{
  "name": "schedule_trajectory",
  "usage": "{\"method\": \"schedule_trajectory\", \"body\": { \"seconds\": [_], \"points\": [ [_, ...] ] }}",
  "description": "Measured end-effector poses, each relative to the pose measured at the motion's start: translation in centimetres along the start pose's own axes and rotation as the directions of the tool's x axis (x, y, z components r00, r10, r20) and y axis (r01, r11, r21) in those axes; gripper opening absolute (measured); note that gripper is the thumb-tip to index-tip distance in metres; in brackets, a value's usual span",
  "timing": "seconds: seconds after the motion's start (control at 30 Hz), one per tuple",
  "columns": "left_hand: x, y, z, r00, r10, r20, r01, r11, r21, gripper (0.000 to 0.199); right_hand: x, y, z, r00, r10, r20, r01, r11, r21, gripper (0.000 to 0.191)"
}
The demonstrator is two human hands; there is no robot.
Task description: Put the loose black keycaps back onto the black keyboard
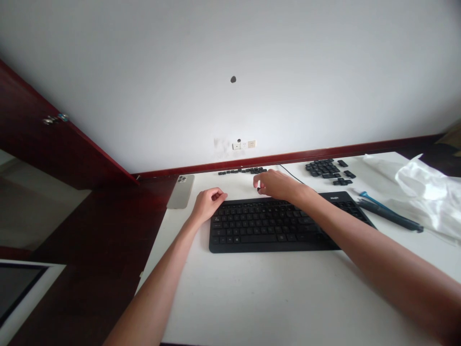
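Note:
A black keyboard lies flat on the white table, its cable running off the back. Near its far left corner rests my left hand, fingers curled in a pinch; whatever may be between them is hidden. My right hand hovers past the keyboard's back edge, with a small black keycap at its fingertips. Just beyond that hand, a row of loose keycaps stretches along the table's back edge. My right forearm covers part of the keyboard's right half.
A pile of black keycaps sits at the back right. Right of the keyboard lie a blue-handled tool, a dark brush-like strip and a crumpled white plastic bag. A phone lies at the left edge.

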State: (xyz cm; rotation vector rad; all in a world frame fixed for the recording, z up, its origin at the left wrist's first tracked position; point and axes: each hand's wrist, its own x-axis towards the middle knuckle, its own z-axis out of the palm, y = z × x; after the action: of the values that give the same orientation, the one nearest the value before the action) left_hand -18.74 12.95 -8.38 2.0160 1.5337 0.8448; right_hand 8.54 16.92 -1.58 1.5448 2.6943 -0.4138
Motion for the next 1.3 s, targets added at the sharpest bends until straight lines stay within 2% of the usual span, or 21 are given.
{"method": "schedule_trajectory", "body": {
  "seconds": [0.1,0.3,0.47,0.63,0.77,1.0,1.3],
  "points": [
    [0.0,0.0,0.0,1.0,0.005,-0.001,-0.005,1.0,-0.005,0.029,-0.3,-0.2,-0.6,1.0,-0.005,0.005,0.005,1.0,0.005,0.024],
    [0.0,0.1,0.0,1.0,0.002,-0.007,-0.002,1.0,0.001,0.028,-1.3,-0.1,-1.9,0.994,-0.108,0.02,0.106,0.993,0.048,0.015],
    [0.0,0.2,-0.1,1.0,-0.001,-0.001,0.001,1.0,0.009,0.028,-1.9,0.2,-3.2,0.96,-0.169,0.222,0.132,0.976,0.171,0.017],
    [0.0,0.4,-0.1,1.0,-0.005,0.008,0.005,1.0,0.01,0.029,-1.8,0.0,-3.1,0.916,-0.172,0.362,0.12,0.98,0.162,0.022],
    [0.0,0.6,-0.2,1.0,-0.014,0.005,0.014,1.0,0.019,0.027,-1.9,-0.7,-2.9,0.923,-0.178,0.341,0.138,0.98,0.14,0.024],
    [-0.1,0.6,-0.2,1.0,-0.022,0.004,0.022,1.0,0.009,0.027,-2.1,-1.9,-2.8,0.909,-0.126,0.398,0.078,0.988,0.134,0.018],
    [-0.1,0.4,-0.2,1.0,-0.011,0.001,0.011,1.0,-0.001,0.029,-2.3,-2.6,-2.6,0.928,-0.047,0.369,0.017,0.996,0.086,0.01]
  ]
}}
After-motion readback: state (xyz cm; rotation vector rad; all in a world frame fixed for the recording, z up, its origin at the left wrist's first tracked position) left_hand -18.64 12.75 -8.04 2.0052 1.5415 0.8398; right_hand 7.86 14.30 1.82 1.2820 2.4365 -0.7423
